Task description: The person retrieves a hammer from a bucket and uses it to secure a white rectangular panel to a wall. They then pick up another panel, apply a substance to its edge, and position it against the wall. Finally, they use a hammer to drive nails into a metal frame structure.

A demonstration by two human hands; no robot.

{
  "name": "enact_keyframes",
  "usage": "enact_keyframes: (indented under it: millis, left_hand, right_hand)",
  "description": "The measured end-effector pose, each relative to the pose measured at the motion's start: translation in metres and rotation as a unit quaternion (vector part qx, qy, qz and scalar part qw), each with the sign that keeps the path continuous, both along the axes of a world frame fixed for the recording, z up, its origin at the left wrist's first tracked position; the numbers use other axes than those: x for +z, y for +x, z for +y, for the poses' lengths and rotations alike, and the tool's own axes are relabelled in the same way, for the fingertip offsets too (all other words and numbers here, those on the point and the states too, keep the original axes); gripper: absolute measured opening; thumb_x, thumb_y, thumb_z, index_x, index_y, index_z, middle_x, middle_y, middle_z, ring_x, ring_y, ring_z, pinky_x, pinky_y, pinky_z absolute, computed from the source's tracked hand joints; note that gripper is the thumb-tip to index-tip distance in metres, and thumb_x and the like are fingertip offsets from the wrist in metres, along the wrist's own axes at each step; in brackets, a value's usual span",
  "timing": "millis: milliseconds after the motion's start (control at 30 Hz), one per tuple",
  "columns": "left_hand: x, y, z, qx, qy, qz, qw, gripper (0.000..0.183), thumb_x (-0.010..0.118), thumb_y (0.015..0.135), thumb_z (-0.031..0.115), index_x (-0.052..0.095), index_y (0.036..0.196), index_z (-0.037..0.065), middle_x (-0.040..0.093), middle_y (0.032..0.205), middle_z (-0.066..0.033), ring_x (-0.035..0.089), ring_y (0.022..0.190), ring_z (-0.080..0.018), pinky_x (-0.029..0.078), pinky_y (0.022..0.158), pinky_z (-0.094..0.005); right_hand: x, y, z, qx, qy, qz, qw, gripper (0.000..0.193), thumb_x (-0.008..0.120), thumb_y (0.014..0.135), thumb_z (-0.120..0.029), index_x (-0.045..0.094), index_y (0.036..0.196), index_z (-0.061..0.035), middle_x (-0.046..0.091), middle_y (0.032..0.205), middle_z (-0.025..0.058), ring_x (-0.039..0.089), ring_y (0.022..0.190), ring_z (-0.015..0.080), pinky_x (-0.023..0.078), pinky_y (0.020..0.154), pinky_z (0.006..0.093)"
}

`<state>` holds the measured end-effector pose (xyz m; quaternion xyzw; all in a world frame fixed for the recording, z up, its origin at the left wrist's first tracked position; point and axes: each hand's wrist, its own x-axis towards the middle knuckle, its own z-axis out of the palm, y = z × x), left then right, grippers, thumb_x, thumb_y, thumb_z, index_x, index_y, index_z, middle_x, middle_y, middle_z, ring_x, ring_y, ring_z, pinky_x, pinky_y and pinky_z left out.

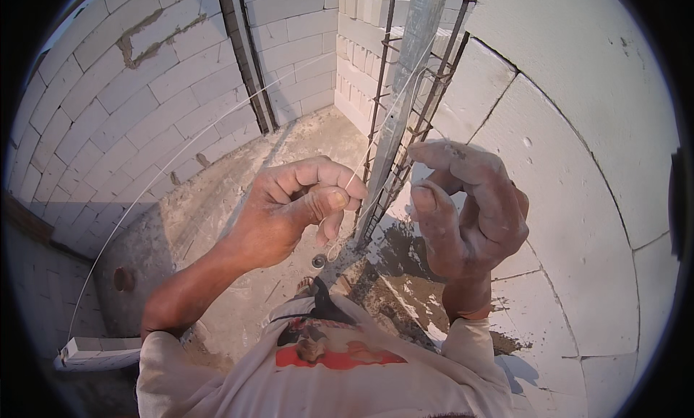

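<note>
A thin white string (pixel 360 162) is pinched between the thumb and forefinger of my left hand (pixel 293 201). From that pinch it runs up toward the upright metal profile (pixel 413 56), and a small loop of it dangles below my fingers. My right hand (pixel 473 215) is raised on the other side of the profile, thumb and forefinger apart and the other fingers curled. Nothing shows between its fingertips. Dusty grey residue coats its fingers. Behind and beside the profile stand the dark steel bars (pixel 442 74) of a tied rebar column.
White block walls (pixel 173 78) rise at the left, and a large-block wall (pixel 564 186) stands close at the right. Blocks are stacked (pixel 354 71) behind the rebar. A long white line (pixel 155 176) arcs across the left to a block (pixel 101 353). Wet mortar (pixel 405 302) lies by the right wall.
</note>
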<state>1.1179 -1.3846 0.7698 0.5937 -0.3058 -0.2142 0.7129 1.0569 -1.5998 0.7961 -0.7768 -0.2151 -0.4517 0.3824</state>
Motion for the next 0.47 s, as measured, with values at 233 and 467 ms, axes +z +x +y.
enact_keyframes:
  millis: [233,467]
  left_hand:
    - [-0.057,-0.004,-0.025,0.003,-0.097,-0.244,0.965,0.020,0.053,0.104,0.003,0.071,0.111,-0.002,0.063,0.089,-0.0092,0.064,0.069,-0.0132,0.053,0.062,-0.0290]
    - [-0.100,0.012,0.031,0.074,-0.085,-0.144,0.983,0.036,0.072,0.093,0.011,0.067,0.127,0.002,0.067,0.116,-0.0163,0.070,0.098,-0.0221,0.058,0.089,-0.0379]
  right_hand:
    - [0.049,0.101,-0.033,-0.140,0.155,0.279,0.937,0.053,0.064,0.102,-0.031,0.058,0.133,0.0118,0.073,0.101,0.0190,0.072,0.077,0.0192,0.059,0.070,0.0308]
    - [0.012,0.181,-0.080,0.068,0.328,0.332,0.882,0.048,0.056,0.106,-0.028,0.057,0.139,0.0069,0.041,0.068,-0.0063,0.032,0.047,0.0000,0.027,0.037,0.0187]
